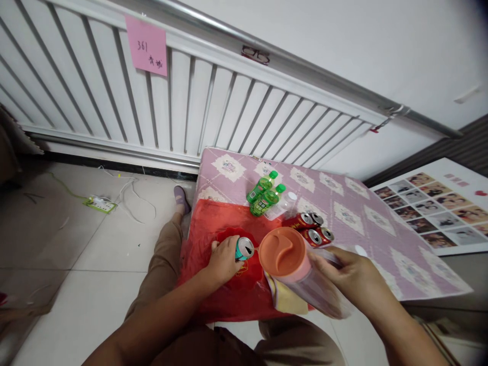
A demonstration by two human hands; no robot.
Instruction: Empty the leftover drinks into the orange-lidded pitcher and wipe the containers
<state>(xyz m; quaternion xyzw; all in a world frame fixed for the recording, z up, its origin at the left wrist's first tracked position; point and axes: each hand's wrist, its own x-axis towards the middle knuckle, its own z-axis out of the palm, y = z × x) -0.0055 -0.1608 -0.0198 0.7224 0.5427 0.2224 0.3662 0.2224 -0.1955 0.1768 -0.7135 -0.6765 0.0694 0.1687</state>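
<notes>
My left hand [224, 262] is wrapped round a teal drink can [244, 248] whose top opening shows. In my right hand [353, 269] is the handle of a clear pitcher [318, 290] with an orange lid [282, 251]. The pitcher is tilted left, its spout beside the can's mouth. A thin pale line joins spout and can; I cannot tell if it is liquid. Beneath them lies a red plate [249, 282] with gold marks on a red cloth [208, 216]. A folded yellow cloth [287, 297] is under the pitcher.
Beyond my hands stand two green bottles [263, 201], a clear bottle with a white cap [290, 199] and several red cans [305, 221]. The patterned table [346, 216] meets a white radiator [190, 96]. A power strip [99, 204] with cables lies on the floor. A photo board [438, 203] leans at right.
</notes>
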